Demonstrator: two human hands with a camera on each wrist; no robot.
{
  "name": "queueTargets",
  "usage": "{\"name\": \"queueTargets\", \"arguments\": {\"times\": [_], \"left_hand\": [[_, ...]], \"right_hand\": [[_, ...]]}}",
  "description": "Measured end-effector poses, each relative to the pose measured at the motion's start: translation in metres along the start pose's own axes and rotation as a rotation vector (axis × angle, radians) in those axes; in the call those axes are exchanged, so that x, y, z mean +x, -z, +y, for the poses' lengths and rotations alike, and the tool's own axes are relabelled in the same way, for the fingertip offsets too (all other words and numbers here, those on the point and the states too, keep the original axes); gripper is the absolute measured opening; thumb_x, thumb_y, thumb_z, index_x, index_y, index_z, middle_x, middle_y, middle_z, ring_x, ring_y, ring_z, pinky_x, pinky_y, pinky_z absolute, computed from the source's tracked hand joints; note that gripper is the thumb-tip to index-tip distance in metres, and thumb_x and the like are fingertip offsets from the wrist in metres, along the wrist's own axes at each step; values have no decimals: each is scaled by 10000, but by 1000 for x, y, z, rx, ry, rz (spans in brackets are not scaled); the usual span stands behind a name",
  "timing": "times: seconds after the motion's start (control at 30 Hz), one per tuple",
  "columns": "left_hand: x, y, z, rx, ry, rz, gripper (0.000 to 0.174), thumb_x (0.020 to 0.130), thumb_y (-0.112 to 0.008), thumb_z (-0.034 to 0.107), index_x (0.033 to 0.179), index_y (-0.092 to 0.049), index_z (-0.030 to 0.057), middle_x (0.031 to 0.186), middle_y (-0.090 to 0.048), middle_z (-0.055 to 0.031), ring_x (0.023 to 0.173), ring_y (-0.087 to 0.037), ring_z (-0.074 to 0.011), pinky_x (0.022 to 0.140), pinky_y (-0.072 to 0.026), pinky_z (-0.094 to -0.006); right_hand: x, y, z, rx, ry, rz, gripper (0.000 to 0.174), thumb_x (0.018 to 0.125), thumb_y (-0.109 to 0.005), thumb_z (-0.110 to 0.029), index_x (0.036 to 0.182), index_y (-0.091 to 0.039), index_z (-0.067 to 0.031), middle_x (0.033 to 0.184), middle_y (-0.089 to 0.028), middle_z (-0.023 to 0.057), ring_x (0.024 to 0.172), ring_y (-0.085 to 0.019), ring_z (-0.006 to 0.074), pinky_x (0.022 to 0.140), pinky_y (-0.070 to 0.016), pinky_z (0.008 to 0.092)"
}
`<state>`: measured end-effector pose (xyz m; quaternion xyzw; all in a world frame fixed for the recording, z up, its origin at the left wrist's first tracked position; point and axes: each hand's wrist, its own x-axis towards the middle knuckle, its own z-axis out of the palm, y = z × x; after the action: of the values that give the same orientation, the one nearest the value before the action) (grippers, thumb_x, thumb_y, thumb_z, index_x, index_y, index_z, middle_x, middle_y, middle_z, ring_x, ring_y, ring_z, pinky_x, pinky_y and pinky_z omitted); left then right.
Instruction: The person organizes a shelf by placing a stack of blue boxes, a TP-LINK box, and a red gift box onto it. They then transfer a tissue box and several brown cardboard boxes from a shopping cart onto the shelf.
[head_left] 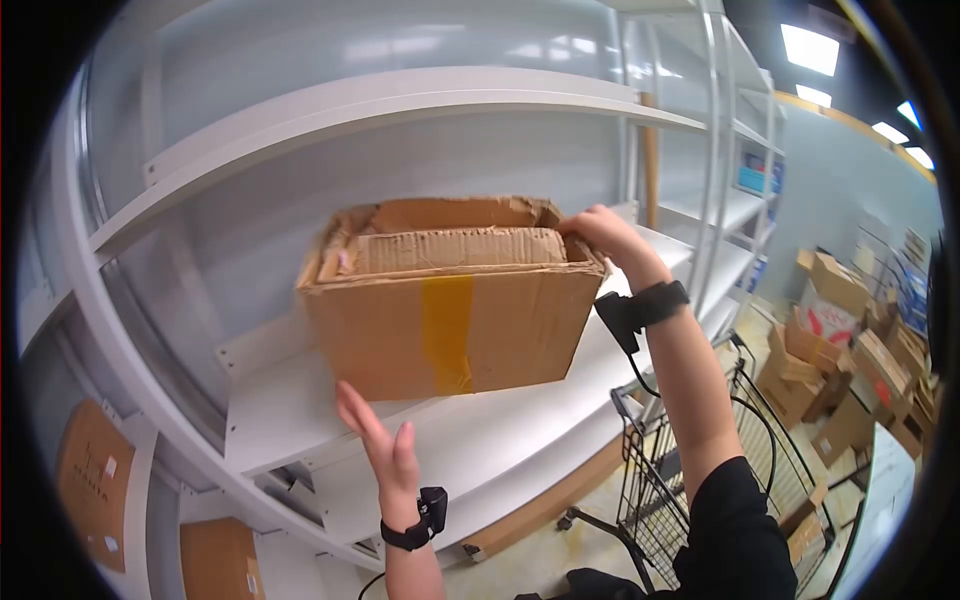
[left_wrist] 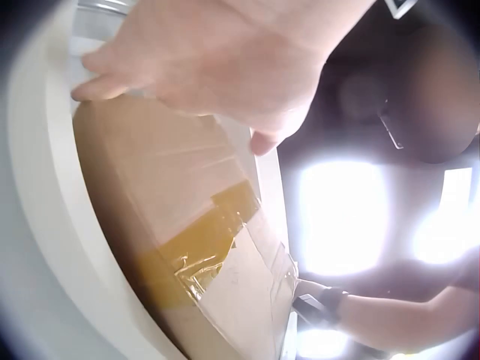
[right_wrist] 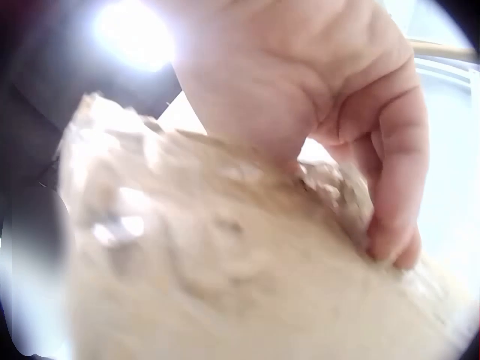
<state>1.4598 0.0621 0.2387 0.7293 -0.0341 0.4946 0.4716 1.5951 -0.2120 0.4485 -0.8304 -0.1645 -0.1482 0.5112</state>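
An open-topped cardboard box [head_left: 520,330] with a yellow tape strip stands over the white shelf, another cardboard piece [head_left: 460,250] inside it. The right hand [head_left: 615,243] grips its top right edge; in the right wrist view the fingers of the hand [right_wrist: 322,112] curl over the worn rim of the box [right_wrist: 225,247]. The left hand [head_left: 385,450] is at the lower left corner, fingers extended. In the left wrist view that hand [left_wrist: 217,67] lies near the end of the box [left_wrist: 165,172]; whether it touches is unclear.
A white shelf board [head_left: 400,100] runs above the box, and a lower shelf [head_left: 470,450] lies beneath. A wire cart [head_left: 660,490] stands at the lower right. Several cardboard boxes [head_left: 840,360] are piled at the far right; others [head_left: 215,560] sit at the lower left.
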Motion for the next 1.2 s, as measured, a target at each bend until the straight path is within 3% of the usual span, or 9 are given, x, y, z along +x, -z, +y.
{"name": "queueTargets", "arguments": {"times": [0.07, 0.13, 0.27, 0.33, 0.4, 0.53, 0.7, 0.83, 1.2], "left_hand": [[7, 2, -7, 182, 145, 6, 859, 749, -534, 389, 1376, -101, -8, 1376, -141, -271, 1297, -135, -389, 1039, -65, -513], [7, 2, -18, 630, 150, -42, 870, 747, -569, 370, 1366, -102, -26, 1336, -223, -293, 1275, -176, -424, 1029, -51, -547], [11, 9, -42, 509, 25, 114, 800, 747, -575, 373, 1326, -226, -54, 1167, -415, -222, 1124, -387, -387, 1016, -186, -484], [14, 7, -47, 453, 5, 123, 759, 746, -576, 364, 1303, -277, -56, 1138, -430, -203, 1073, -418, -365, 979, -242, -458], [15, -1, -49, 390, -19, 123, 720, 746, -578, 355, 1279, -328, -59, 1109, -445, -183, 1022, -448, -343, 941, -297, -433], [11, -33, -36, 290, -117, 13, 671, 734, -591, 344, 1257, -383, -22, 1070, -481, -166, 986, -469, -333, 884, -337, -422], [9, -76, -5, 286, -209, -332, 634, 714, -617, 337, 1260, -418, 83, 1129, -514, -104, 1044, -478, -285, 934, -276, -518], [7, -98, -1, 267, -169, -344, 618, 722, -609, 342, 1248, -431, 72, 1127, -521, -110, 1047, -480, -286, 966, -248, -513], [2, -101, -1, 625, -338, -366, 621, 700, -634, 416, 1188, -495, 57, 1166, -493, -103, 1115, -416, -291, 1003, -163, -528]], "right_hand": [[11, -28, 10, 101, -134, -244, 498, 799, -541, -422, 1002, -597, 30, 948, -622, 136, 731, -632, 211, 661, -534, 296], [17, -41, 25, 148, -83, -237, 532, 849, -472, -439, 1080, -555, 33, 961, -621, 138, 758, -633, 219, 688, -525, 316], [1, -55, 37, 310, -125, -146, 547, 867, -447, -415, 1155, -494, 47, 1080, -566, 180, 944, -587, 252, 846, -458, 358], [-2, -75, 53, 286, 167, 382, 545, 862, -465, -375, 1229, -425, 25, 1217, -455, 218, 1142, -446, 289, 974, -330, 380], [-42, -83, 18, -88, 536, 525, 588, 813, -528, -347, 1270, -379, -8, 1291, -354, 230, 1250, -289, 323, 1027, -230, 397], [-71, -113, -19, -628, 951, 381, 643, 727, -605, -371, 1263, -404, -78, 1266, -367, 223, 1218, -302, 380, 999, -207, 539], [-56, -153, -12, -592, 901, 339, 639, 700, -655, -355, 1253, -427, -131, 1240, -404, 149, 1174, -352, 354, 966, -234, 579], [-20, -142, 26, -897, 828, 466, 504, 694, -593, -160, 1177, -472, -82, 1115, -439, 100, 1113, -366, 311, 981, -246, 543], [57, -13, 116, -986, 590, 669, 592, 649, -593, -85, 1216, -425, -102, 1140, -429, 90, 1151, -355, 300, 953, -292, 519]]}}
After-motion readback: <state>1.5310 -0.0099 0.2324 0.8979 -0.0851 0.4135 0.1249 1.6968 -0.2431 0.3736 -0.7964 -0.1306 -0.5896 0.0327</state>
